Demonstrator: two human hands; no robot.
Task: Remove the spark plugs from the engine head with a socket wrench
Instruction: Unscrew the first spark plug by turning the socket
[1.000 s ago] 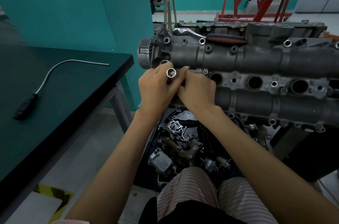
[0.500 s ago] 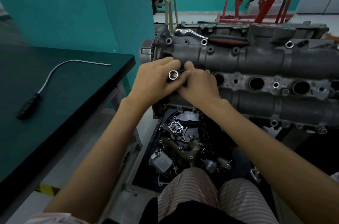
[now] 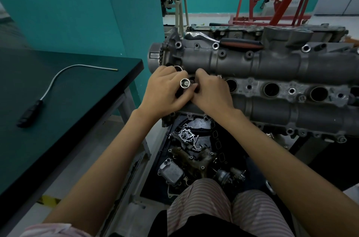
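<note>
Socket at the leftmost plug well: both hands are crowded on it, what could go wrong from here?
1. The socket is gripped only by the left hand, with the right hand fingers at its side. A slip could drop it into the parts tray below.
2. The open plug wells beside the hands could swallow a dropped piece.
3. The ratchet wrench lies loose on top of the engine head; a bump might knock it off.

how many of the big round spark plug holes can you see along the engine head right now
3 large round dark spark plug wells show in the grey metal engine head: one beside the right hand at, one mid-row, one further right. The hands may hide another.
</note>
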